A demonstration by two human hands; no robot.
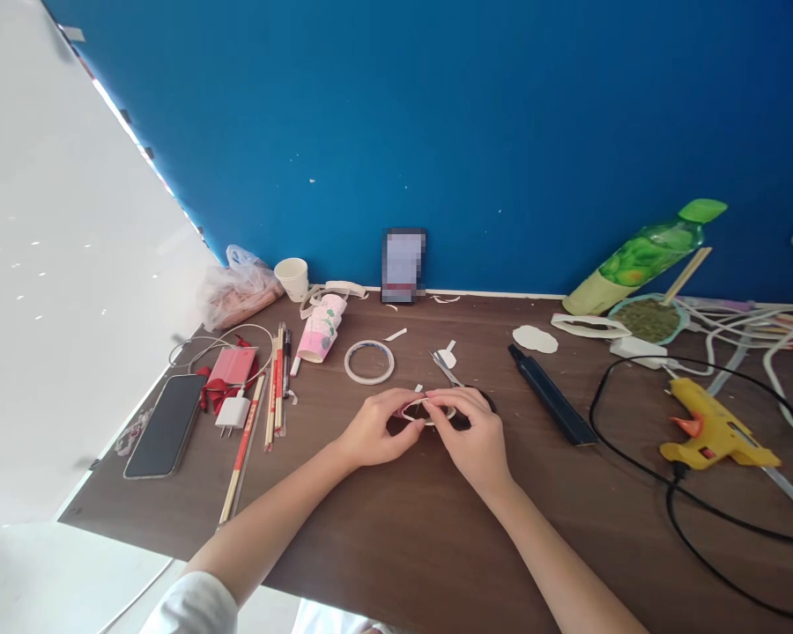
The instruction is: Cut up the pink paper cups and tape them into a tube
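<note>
My left hand (378,429) and my right hand (470,433) meet over the middle of the table. The fingers of both pinch a thin white and pink ring (415,404), which looks like a strip of paper cup; the fingers cover part of it. Scissors (447,368) lie just behind my right hand, their dark handles partly hidden by it. A small white paper piece (447,357) lies by the blades. To the left and behind my left hand a roll of tape (350,367) rests flat. Farther back lies a cut pink and white paper cup (318,337).
On the left are a phone (167,429), a charger (233,411), chopsticks (243,449) and a white cup (292,278). Another phone (403,266) leans on the blue wall. Right: a black strip (553,396), a yellow glue gun (714,427), cables, a green bottle (641,255) and a bowl (618,310).
</note>
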